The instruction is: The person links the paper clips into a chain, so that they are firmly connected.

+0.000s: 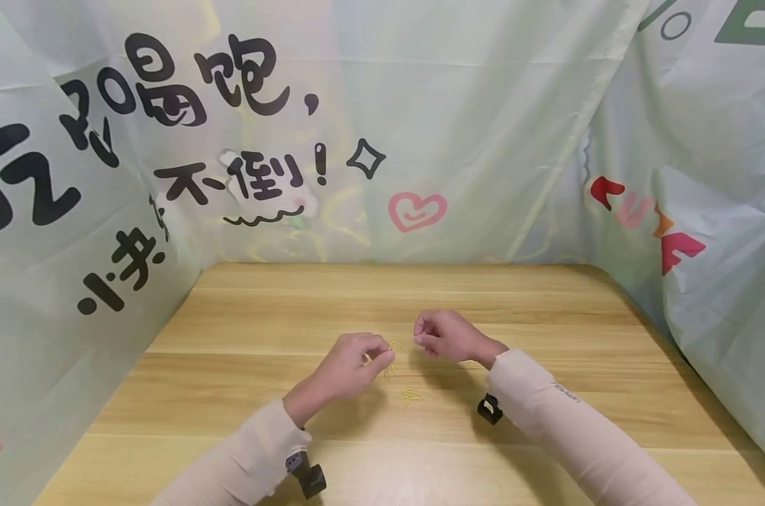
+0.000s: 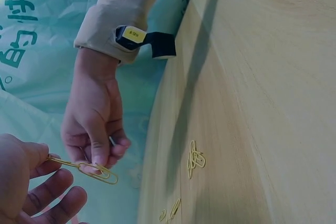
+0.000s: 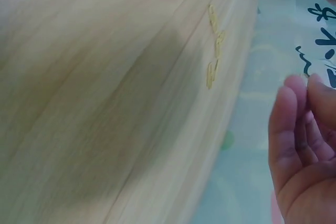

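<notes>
My left hand [image 1: 357, 362] is over the middle of the table, its thumb and forefinger pinching a yellow paper clip [image 2: 63, 160]. A second yellow clip [image 2: 100, 172] appears linked to its end and points toward my right hand [image 1: 448, 335]. That hand is raised a short way to the right, fingers curled and thumb against the fingertips; whether a thin clip sits between them is too small to tell. On the wood below lies a small pile of yellow paper clips [image 1: 410, 396]. More loose clips [image 3: 219, 44] lie in a line close by, partly behind my left hand in the head view.
The wooden table [image 1: 262, 309] has rounded far corners. Printed cloth [image 1: 483, 140] hangs behind it and along both sides. A small black camera mount [image 1: 489, 407] juts below the right wrist, and another mount [image 1: 308, 476] below the left.
</notes>
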Demonstrator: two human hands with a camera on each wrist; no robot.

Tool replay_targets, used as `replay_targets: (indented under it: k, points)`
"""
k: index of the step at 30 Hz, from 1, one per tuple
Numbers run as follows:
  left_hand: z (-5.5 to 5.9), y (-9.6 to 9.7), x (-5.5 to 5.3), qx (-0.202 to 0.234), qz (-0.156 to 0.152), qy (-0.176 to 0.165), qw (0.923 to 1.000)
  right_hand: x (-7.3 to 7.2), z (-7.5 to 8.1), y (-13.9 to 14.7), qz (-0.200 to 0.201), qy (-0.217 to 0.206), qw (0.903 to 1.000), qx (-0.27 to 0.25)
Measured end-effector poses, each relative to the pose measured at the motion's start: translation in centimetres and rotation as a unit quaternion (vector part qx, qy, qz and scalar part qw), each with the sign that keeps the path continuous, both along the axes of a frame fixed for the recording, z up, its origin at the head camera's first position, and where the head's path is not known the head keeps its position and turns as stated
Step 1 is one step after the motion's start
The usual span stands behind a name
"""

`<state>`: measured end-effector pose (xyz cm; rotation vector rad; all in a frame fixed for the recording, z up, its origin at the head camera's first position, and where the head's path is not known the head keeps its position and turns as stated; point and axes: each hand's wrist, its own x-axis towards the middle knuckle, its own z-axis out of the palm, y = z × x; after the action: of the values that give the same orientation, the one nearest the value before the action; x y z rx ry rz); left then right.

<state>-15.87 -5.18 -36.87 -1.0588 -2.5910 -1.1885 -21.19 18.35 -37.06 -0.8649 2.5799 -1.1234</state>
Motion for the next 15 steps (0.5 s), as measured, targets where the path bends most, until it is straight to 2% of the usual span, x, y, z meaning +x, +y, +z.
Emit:
replay_targets:
  k: [4, 11, 15]
  points:
    - [0.08, 0.05, 0.01, -0.003, 0.000, -0.003, 1.0000, 0.27, 0.40, 0.00, -0.016, 0.026, 0.9995, 0.005]
    - [0.08, 0.13, -0.08, 0.001, -0.003, -0.001, 1.0000, 0.53, 0.62, -0.20, -0.031, 0.007, 0.9987, -0.039]
    - [0.06, 0.14, -0.15, 0.001, -0.007, -0.002, 1.0000, 0.70, 0.91, -0.31, -0.030, 0.020, 0.9985, -0.041]
